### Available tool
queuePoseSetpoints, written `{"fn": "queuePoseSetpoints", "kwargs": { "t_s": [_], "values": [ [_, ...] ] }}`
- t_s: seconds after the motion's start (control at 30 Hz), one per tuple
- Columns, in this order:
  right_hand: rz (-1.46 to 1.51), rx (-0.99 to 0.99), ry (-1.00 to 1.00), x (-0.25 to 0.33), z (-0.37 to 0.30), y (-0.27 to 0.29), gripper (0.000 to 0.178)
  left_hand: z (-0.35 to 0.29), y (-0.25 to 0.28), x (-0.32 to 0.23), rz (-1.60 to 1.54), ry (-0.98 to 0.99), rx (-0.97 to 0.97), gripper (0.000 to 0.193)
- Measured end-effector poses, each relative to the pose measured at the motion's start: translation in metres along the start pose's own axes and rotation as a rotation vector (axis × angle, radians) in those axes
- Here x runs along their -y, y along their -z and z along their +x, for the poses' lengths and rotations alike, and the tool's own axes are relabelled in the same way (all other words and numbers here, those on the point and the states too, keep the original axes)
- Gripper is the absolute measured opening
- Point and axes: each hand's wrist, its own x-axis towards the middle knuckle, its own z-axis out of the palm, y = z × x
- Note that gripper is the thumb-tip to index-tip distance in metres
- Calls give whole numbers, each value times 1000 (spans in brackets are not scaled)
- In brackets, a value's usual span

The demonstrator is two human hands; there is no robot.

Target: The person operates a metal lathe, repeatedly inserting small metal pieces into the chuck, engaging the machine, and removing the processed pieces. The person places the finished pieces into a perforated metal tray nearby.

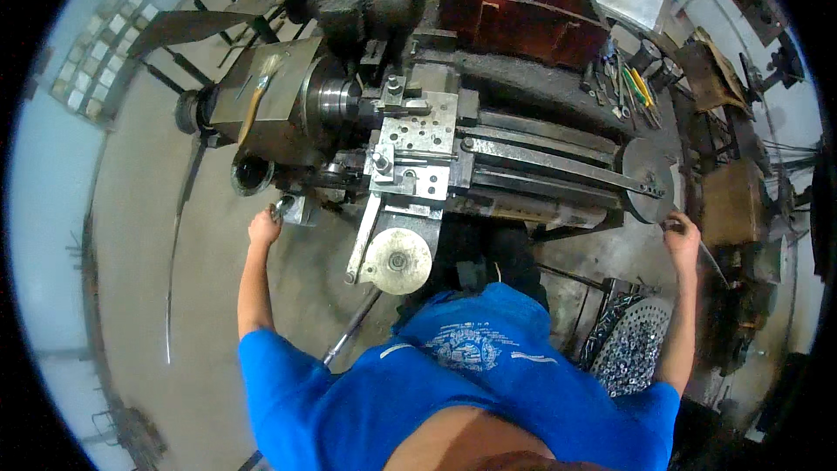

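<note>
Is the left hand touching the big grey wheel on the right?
No, the left hand is at a shiny metal handle, while the right hand is by the grey wheel.

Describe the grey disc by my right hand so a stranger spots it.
Find the metal machine. At the right end of its long bars is the grey disc, beside your right hand. It's darker than the pale disc further left.
</note>
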Motion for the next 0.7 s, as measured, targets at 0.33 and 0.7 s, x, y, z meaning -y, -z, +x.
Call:
{"fn": "queuePoseSetpoints", "kwargs": {
  "t_s": [0.33, 0.7],
  "values": [
    [-654, 137, -351, -193, 64, 17, 53, -132, 63, -11, -479, 110, 521, 41],
    [-794, -69, -283, -251, 1, 9, 29, -142, 51, -27, -546, 101, 557, 38]
  ]
}}
